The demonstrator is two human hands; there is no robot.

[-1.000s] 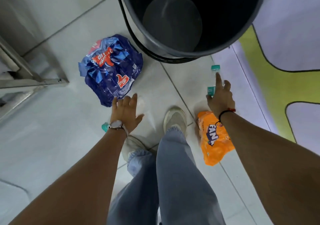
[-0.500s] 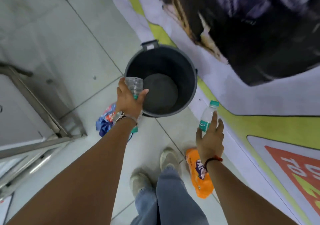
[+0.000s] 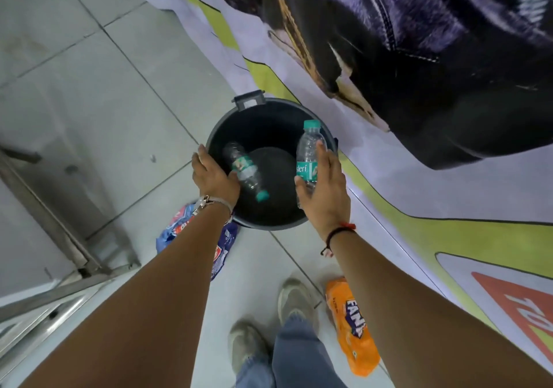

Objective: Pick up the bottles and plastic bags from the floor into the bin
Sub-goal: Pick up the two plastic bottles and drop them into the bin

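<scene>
Between both hands sits the round black plastic bin (image 3: 270, 124). Crinkled blue bag (image 3: 223, 250) lies below the released left hand (image 3: 214, 175); glossy orange bag (image 3: 353, 325) under the right forearm. Right hand (image 3: 324, 193) grips a clear, teal-capped bottle (image 3: 308, 156); another bottle (image 3: 245, 170) is inside the bin's mouth.

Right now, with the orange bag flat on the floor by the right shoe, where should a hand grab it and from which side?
Probably from above, pinching the crumpled near end of the orange bag. It lies flat and lengthwise on the tile beside the right shoe, so nothing offers an edge underneath; the loose, wrinkled plastic should bunch easily. The right hand is busy with a bottle over the bin.
</scene>
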